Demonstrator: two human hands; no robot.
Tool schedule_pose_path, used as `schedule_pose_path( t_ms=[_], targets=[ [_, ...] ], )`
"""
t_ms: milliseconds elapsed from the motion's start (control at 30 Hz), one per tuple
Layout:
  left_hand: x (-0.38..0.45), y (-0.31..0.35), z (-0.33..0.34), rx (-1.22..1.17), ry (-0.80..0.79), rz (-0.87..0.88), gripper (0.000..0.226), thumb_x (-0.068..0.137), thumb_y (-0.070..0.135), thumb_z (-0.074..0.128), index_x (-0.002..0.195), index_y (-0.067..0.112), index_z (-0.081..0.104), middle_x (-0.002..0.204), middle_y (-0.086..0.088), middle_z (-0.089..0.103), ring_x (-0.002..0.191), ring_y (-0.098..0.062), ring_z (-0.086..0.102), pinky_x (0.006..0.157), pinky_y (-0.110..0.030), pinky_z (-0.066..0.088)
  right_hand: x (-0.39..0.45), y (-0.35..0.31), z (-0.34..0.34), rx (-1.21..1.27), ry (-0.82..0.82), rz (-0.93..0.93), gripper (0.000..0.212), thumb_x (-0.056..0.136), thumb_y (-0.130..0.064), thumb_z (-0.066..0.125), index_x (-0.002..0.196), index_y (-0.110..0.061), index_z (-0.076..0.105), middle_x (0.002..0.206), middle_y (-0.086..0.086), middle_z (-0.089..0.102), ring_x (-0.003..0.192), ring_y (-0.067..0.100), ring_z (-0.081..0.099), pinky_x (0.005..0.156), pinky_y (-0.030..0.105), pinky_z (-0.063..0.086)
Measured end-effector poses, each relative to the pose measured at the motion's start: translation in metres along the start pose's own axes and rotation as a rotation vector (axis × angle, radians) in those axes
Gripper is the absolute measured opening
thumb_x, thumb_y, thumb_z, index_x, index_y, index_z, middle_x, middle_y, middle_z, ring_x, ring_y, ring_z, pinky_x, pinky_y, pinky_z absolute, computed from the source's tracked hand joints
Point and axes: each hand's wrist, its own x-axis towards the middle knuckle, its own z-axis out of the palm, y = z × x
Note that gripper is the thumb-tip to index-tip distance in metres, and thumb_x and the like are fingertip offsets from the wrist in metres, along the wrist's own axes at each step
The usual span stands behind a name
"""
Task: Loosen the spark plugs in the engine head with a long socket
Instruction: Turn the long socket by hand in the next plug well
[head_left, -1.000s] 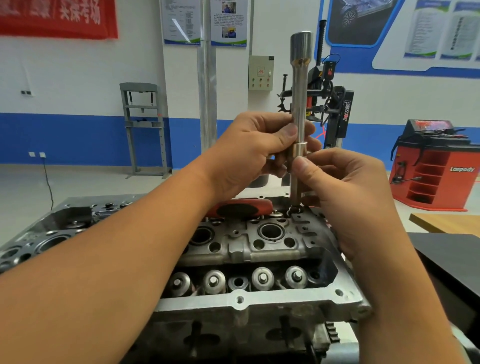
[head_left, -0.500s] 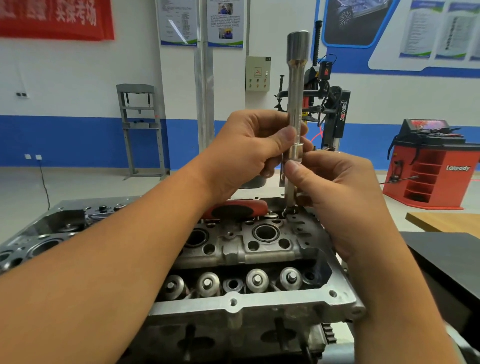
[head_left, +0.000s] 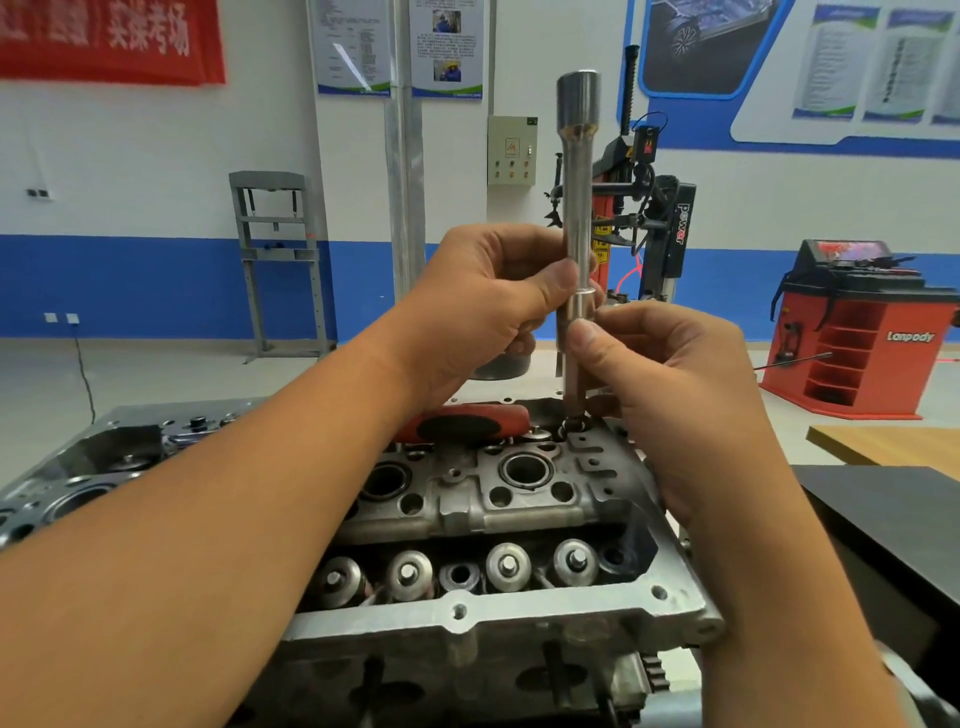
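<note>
A long steel socket stands upright above the far right end of the aluminium engine head. Its lower tip meets a hole there; the spark plug itself is hidden. My left hand grips the socket's shaft from the left, thumb across the front. My right hand pinches the lower, thicker collar of the socket from the right with thumb and fingers. Two open plug wells show on top of the head.
A red-and-black tool handle lies on the head behind my left wrist. Another engine part sits at the left. A dark bench top and a wooden surface are at the right. Workshop machines stand behind.
Both hands keep their grip on the socket in the same spot. The view has shifted slightly; no clear turn of the socket shows.
</note>
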Motion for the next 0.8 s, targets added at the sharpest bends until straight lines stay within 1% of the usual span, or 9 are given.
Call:
schedule_pose_path(
  t_ms=[133,200,300,400,467,533,600,700,800],
  targets=[
    [-0.0014,-0.0002,0.001,0.026,0.014,-0.01,0.043,0.08,0.033,0.077,0.106,0.0,0.07,0.088,-0.023,0.067,0.073,-0.035,0.036,0.059,-0.035,0.032,-0.0008,0.0011,-0.0002,-0.016,0.006,-0.036,0.012,0.082,-0.023,0.087,0.079,-0.022,0.075,0.071,-0.005,0.076,0.066,0.01,0.072,0.064,0.033,0.062],
    [-0.002,-0.0001,0.0024,-0.004,-0.025,-0.021,0.032,0.092,0.031,0.068,0.109,0.005,0.073,0.098,-0.029,0.069,0.076,-0.034,0.039,0.058,-0.032,0.037,-0.0003,0.0017,0.0003,-0.02,0.004,-0.032,0.01,0.086,-0.022,0.084,0.081,-0.021,0.075,0.073,-0.006,0.076,0.068,0.012,0.073,0.066,0.037,0.062],
    [-0.0008,-0.0013,0.0014,-0.011,-0.028,-0.013,0.019,0.104,0.013,0.057,0.113,0.008,0.073,0.103,-0.02,0.076,0.068,-0.028,0.044,0.055,-0.028,0.041,0.0015,0.0025,0.0003,-0.039,-0.023,-0.02,0.008,0.094,-0.021,0.076,0.086,-0.021,0.077,0.078,-0.004,0.077,0.074,0.016,0.074,0.074,0.047,0.064],
    [0.0,0.0,-0.0005,0.029,0.02,0.014,0.017,0.094,0.018,0.07,0.105,0.005,0.073,0.092,-0.025,0.072,0.06,-0.018,0.045,0.053,-0.026,0.039,0.001,0.0025,-0.001,-0.039,-0.028,-0.033,0.007,0.092,-0.026,0.078,0.085,-0.023,0.079,0.077,-0.005,0.077,0.07,0.011,0.073,0.068,0.035,0.061],
    [-0.0011,0.0007,-0.0012,0.035,0.031,0.016,0.035,0.078,0.03,0.079,0.099,0.003,0.071,0.084,-0.017,0.071,0.061,-0.03,0.042,0.053,-0.026,0.038,-0.0005,0.0027,-0.0012,-0.028,-0.013,-0.051,0.011,0.085,-0.028,0.084,0.079,-0.023,0.077,0.073,-0.005,0.076,0.066,0.014,0.073,0.062,0.029,0.062],
    [-0.0021,0.0011,0.0006,0.012,-0.01,-0.012,0.039,0.078,0.033,0.077,0.102,0.003,0.072,0.088,-0.022,0.07,0.069,-0.037,0.039,0.056,-0.03,0.035,-0.0009,0.0037,-0.0007,-0.048,0.003,-0.057,0.013,0.084,-0.028,0.086,0.078,-0.023,0.076,0.072,-0.006,0.076,0.066,0.013,0.073,0.062,0.032,0.063],
    [-0.0024,-0.0002,0.0027,-0.034,-0.074,-0.041,0.03,0.089,0.029,0.069,0.109,0.007,0.073,0.102,-0.022,0.072,0.077,-0.034,0.041,0.057,-0.03,0.042,0.0,0.0044,0.0002,-0.053,0.001,-0.043,0.009,0.088,-0.027,0.082,0.082,-0.022,0.077,0.079,-0.009,0.077,0.073,0.014,0.074,0.069,0.041,0.064],
    [-0.0015,-0.0017,0.0024,-0.074,-0.074,-0.055,0.018,0.102,0.011,0.058,0.112,0.009,0.073,0.109,-0.026,0.073,0.07,-0.029,0.042,0.058,-0.027,0.046,0.0018,0.005,0.0012,-0.067,-0.007,-0.03,0.011,0.096,-0.025,0.074,0.088,-0.021,0.08,0.087,-0.008,0.078,0.08,0.02,0.075,0.077,0.052,0.063],
    [-0.0011,-0.0006,0.0013,-0.024,-0.013,-0.021,0.018,0.089,0.021,0.073,0.101,0.007,0.074,0.097,-0.022,0.077,0.073,-0.033,0.043,0.058,-0.031,0.039,0.0005,0.0038,0.0016,-0.069,0.0,-0.028,0.013,0.092,-0.03,0.078,0.081,-0.024,0.079,0.074,-0.003,0.076,0.068,0.012,0.07,0.068,0.04,0.06]
  ],
)
